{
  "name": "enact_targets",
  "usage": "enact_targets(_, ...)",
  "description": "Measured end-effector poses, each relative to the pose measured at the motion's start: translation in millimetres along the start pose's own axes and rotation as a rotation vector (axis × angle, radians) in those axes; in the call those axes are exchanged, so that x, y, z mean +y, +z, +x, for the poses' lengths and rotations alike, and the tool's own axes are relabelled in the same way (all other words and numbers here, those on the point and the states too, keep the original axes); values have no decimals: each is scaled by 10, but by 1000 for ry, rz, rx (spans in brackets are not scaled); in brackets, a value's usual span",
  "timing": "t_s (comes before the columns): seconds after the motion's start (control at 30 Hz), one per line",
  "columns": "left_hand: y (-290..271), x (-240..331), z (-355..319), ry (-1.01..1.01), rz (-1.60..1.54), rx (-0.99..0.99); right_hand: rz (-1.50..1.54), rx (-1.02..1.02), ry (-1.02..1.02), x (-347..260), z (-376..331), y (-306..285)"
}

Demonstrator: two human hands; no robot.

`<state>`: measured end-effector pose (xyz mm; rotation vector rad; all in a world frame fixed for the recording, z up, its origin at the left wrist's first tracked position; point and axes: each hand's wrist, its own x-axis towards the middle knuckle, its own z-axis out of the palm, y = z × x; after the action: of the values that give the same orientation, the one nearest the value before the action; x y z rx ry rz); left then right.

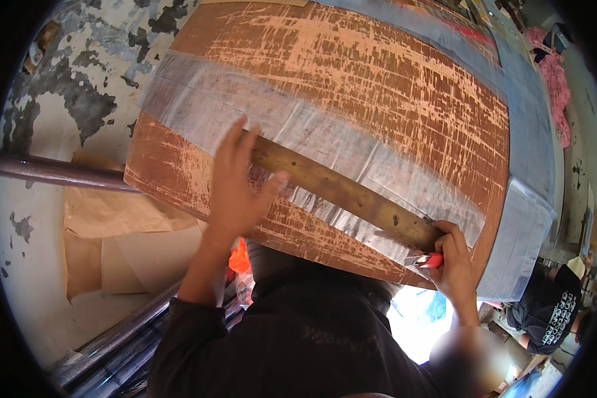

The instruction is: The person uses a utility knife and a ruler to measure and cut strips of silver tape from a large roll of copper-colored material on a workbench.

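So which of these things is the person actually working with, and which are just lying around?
In use:
- left hand pressing the wooden straightedge
- right hand holding a red knife
- clear plastic sheet under the straightedge
- worn brown tabletop

Lying about:
- brown paper below the table
- metal pipe
- pink material at far right

We see a long wooden straightedge (338, 192) lying diag. across clear film (259, 119); red cutter (426, 260) at its near-right end.

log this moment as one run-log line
left hand pressing wooden straightedge | right hand gripping red cutter | clear film on worn table
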<state>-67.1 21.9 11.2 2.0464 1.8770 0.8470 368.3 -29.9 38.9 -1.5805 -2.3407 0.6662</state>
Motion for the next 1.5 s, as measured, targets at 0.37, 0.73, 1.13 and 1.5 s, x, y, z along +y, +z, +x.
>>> enact_targets(0.37,557,380,-57,-181,63,32,65,148,-29,119,208,124)
enact_targets(0.73,623,333,-43,-129,137,34,96,75,-161,273,206,124)
enact_targets(1.13,616,330,-14,-138,145,2,85,67,-219,269,256,104)
enact_targets(1.5,647,318,-42,-195,78,46,85,86,-274,32,473,187)
